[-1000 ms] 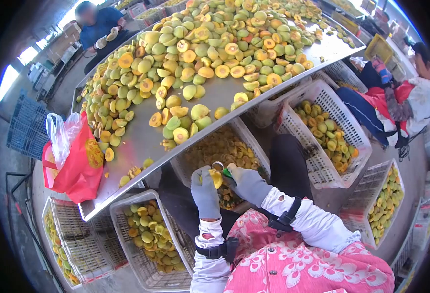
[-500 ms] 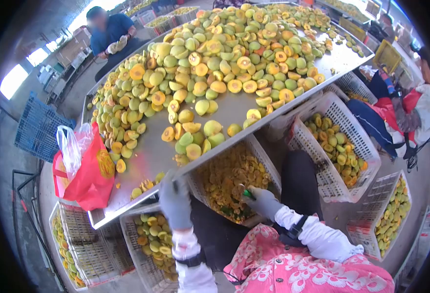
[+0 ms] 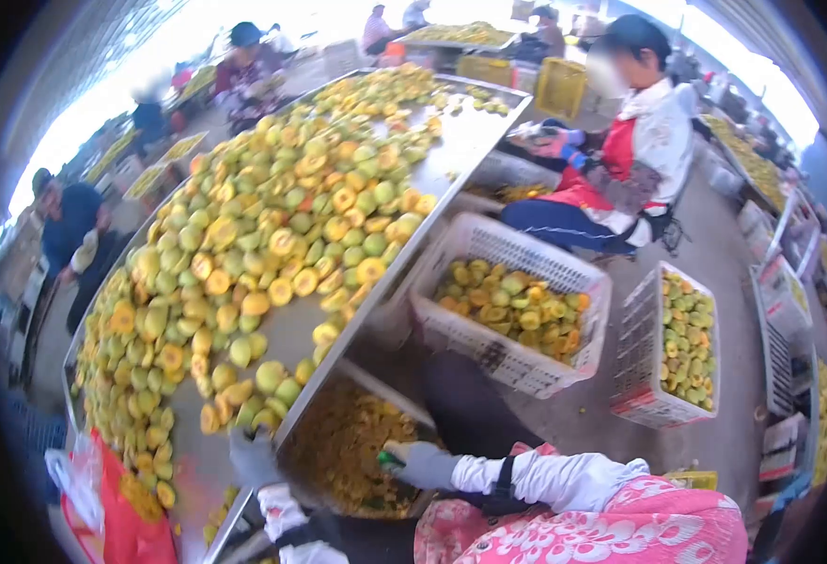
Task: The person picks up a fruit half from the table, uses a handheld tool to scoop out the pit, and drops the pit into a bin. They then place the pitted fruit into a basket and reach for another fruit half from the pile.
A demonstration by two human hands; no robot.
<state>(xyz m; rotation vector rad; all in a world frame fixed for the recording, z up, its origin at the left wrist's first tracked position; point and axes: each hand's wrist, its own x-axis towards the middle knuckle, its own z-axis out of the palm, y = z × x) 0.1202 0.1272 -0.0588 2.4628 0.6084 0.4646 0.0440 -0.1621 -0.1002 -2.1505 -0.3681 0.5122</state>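
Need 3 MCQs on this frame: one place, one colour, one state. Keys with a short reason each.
1. Where is the left hand? A at the table edge beside fruit; B on the floor; C on a chair.
2. Colour of the bag left of that hand? A green; B red; C black.
3. The right hand is: A open and empty; B closed on a green-handled tool; C out of view.
Key: 1 A, the glove sits at the metal edge by the fruit; 2 B, the bag is plainly red; 3 B, a green handle sticks out of the fist.
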